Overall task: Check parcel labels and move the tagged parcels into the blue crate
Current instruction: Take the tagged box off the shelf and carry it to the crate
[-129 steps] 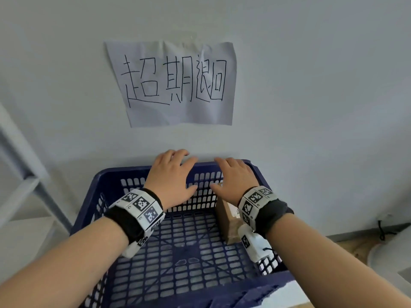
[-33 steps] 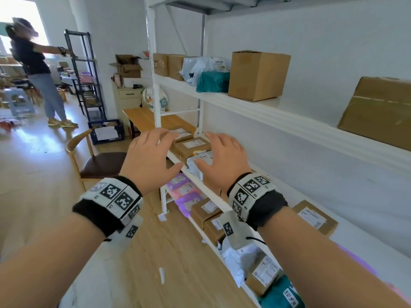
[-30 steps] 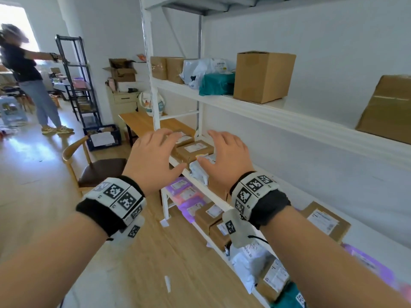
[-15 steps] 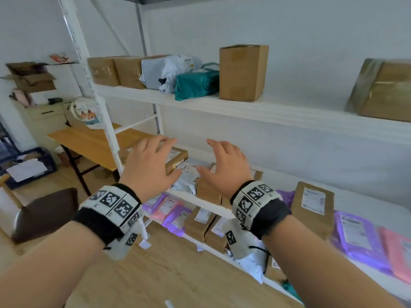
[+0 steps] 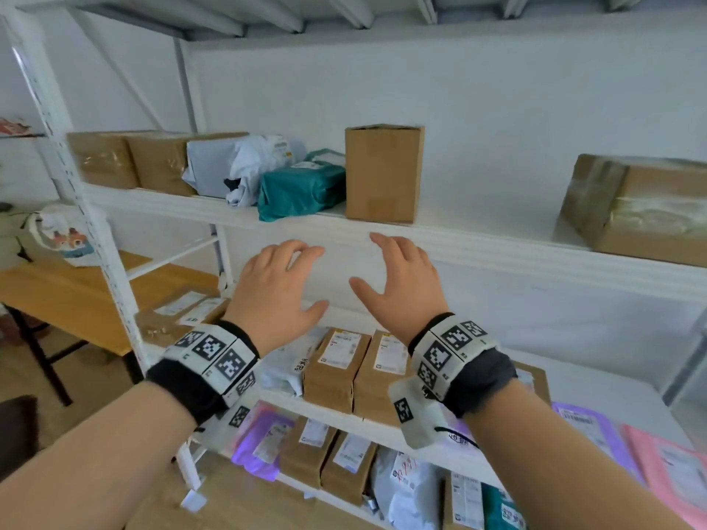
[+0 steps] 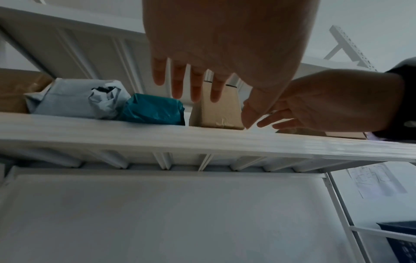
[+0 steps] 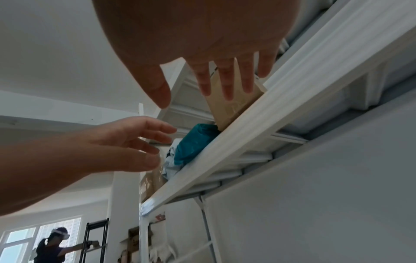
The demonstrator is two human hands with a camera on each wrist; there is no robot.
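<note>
Both hands empty, fingers spread, at the rack.
left hand (image 5: 276, 290) and right hand (image 5: 399, 285) hover below upright carton (image 5: 383, 173) at upper shelf (image 5: 497, 244) front edge; nothing picked, label checks pending; blue crate (image 6: 403, 238) well apart.

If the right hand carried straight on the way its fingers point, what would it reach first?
Probably the upright cardboard box on the upper shelf: the right hand is open, fingers aimed at it. Depth is unclear; the shelf's front edge could come first.
</note>
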